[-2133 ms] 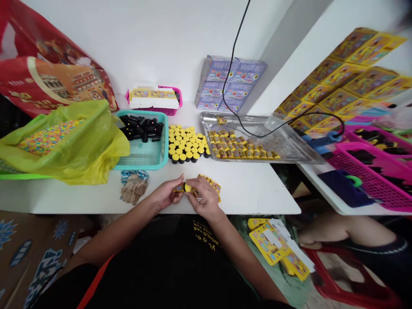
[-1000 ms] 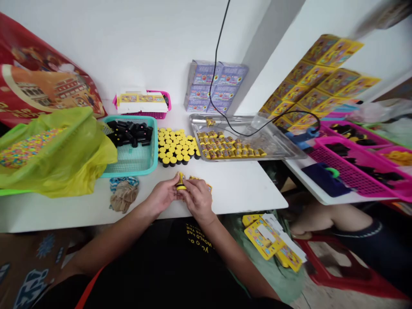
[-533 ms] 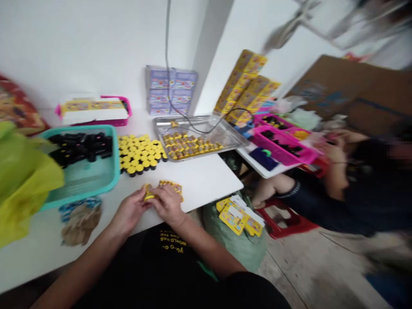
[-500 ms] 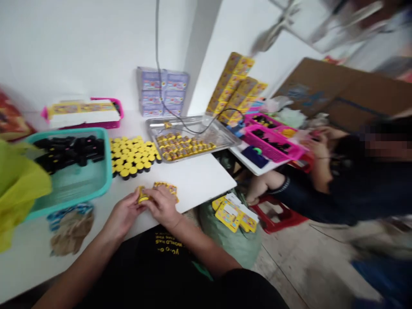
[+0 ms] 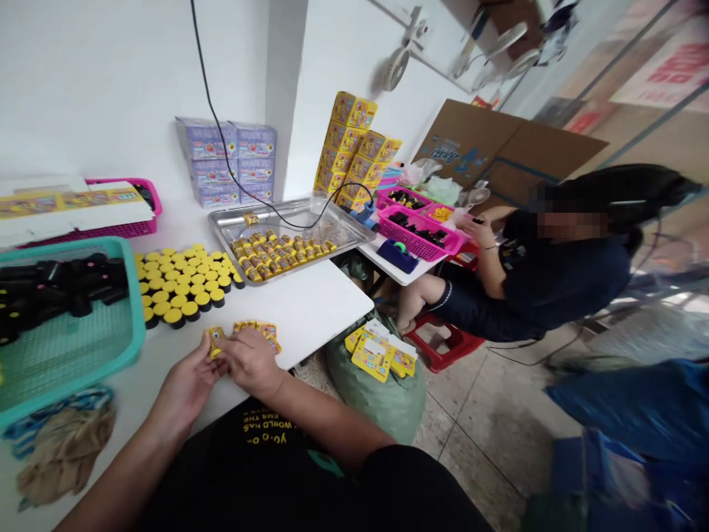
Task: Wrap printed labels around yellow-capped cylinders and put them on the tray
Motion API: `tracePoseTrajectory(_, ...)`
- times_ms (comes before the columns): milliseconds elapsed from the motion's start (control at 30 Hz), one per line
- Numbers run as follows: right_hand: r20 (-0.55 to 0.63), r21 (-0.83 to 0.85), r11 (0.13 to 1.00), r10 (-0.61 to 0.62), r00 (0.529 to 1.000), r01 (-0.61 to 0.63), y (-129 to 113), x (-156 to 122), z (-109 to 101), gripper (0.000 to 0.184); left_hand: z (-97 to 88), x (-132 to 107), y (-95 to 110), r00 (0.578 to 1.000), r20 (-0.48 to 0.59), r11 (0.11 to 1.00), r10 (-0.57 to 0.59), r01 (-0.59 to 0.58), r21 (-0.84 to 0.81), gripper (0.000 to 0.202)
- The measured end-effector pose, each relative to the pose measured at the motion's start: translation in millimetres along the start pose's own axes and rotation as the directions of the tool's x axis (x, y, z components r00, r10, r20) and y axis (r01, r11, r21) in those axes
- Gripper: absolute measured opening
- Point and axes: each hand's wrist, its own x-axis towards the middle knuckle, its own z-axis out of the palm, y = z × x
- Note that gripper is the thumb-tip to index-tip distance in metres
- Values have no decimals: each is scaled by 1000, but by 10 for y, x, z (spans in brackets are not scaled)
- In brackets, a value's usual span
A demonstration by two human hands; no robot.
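- Small yellow container (image 5: 215,343): above the near edge of the white table (image 5: 324,295), between both hands.
- Left hand (image 5: 191,378): fingers closed around its side.
- Right hand (image 5: 253,360): thumb and fingertips pinching it (its print is too small to read).
- Yellow printed sheets (image 5: 268,332): just beyond the right hand.
- Black shirt (image 5: 266,451): "WORLD HAS", upside down.
- Purple boxes (image 5: 227,164): lettering blurred.

Teal basket (image 5: 134,295) cut by left edge; fingers (image 5: 237,350) partly hide yellow canister (image 5: 213,341).
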Motion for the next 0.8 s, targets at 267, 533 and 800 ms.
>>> tracePoseTrajectory(267, -69, 174, 979, 121, 990, -107, -25, -13, -138, 28, -21, 19, -56, 996, 88, 999, 6, -2, -46, 16)
tracePoseTrajectory(533, -21, 129, 990, 66, 998, -63, -46, 22, -137, 26, -42, 62, 23, 999, 20, 998, -32, 33, -59, 10)
tracePoseTrajectory(800, -59, 298, 948, 138, 989, -114, -31, 4, -175, 25, -50, 44, -26, 995, 41, 991, -94, 98, -90, 13)
